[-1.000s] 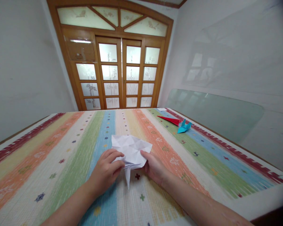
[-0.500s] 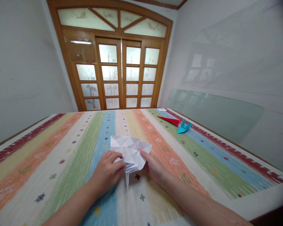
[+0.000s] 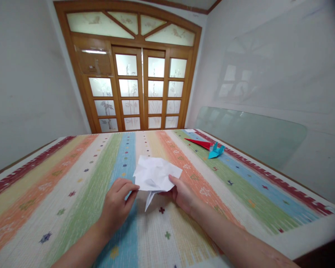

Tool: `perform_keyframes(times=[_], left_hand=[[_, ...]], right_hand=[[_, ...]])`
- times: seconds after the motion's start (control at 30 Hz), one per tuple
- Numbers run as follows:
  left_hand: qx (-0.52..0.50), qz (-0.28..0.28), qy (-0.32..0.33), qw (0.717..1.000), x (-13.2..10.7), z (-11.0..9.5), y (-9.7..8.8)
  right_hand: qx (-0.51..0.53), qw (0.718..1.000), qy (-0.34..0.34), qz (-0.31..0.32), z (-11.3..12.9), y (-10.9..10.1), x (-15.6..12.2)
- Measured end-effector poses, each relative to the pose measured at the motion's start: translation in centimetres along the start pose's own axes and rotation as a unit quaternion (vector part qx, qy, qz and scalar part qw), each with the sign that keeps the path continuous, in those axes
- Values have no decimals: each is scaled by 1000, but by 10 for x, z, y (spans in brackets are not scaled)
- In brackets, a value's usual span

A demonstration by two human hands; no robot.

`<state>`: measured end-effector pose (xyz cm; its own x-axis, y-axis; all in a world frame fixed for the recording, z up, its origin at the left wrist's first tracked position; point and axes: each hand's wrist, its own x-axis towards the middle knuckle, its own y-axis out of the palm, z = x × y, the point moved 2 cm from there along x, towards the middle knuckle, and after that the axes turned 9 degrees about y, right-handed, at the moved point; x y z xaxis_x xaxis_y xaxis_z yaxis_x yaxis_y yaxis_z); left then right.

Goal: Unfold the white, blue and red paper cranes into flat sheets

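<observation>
A folded sheet of white paper (image 3: 156, 173) is held up above the table, its creased top spread out and a thin pointed piece hanging below it. My left hand (image 3: 120, 199) pinches the paper's near left corner between thumb and fingertips. On the other side, my right hand (image 3: 181, 193) grips the right edge, thumb on top and the other fingers hidden underneath. The folds under the sheet are mostly out of sight.
A striped cloth covers the table (image 3: 80, 193). Toward the far right lie a blue folded-paper figure (image 3: 216, 150) and a red pointed paper piece (image 3: 199, 143). Beyond the table stand wooden doors with glass panes (image 3: 141, 89); a pale glass panel (image 3: 248, 126) leans by the right wall.
My left hand has moved left to the paper's corner. The sheet's near side has opened out flatter, and its hanging point has swung up and left.
</observation>
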<state>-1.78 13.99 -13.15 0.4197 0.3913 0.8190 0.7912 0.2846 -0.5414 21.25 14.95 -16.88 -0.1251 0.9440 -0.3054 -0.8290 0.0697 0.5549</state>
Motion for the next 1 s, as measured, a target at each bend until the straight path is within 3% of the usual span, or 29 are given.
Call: perform_keyframes(times=[0.27, 0.53, 0.6, 0.8, 0.9, 1.0], left_hand=[[56, -40, -1, 998, 1, 9, -8], [100, -36, -112, 988, -2, 40, -11], [126, 10, -122, 984, -3, 47, -9], [214, 276, -113, 930, -12, 47, 0], [248, 328, -96, 906, -12, 34, -1], [264, 320, -82, 906, -4, 21, -2]], right_hand=[[82, 992, -24, -96, 18, -10, 12], [-52, 986, -67, -146, 21, -26, 18], [-85, 979, -97, -158, 22, -28, 17], [-226, 942, -191, -162, 30, -37, 21], [-298, 917, -210, -160, 31, -43, 25], [-354, 893, -228, -160, 28, -43, 25]])
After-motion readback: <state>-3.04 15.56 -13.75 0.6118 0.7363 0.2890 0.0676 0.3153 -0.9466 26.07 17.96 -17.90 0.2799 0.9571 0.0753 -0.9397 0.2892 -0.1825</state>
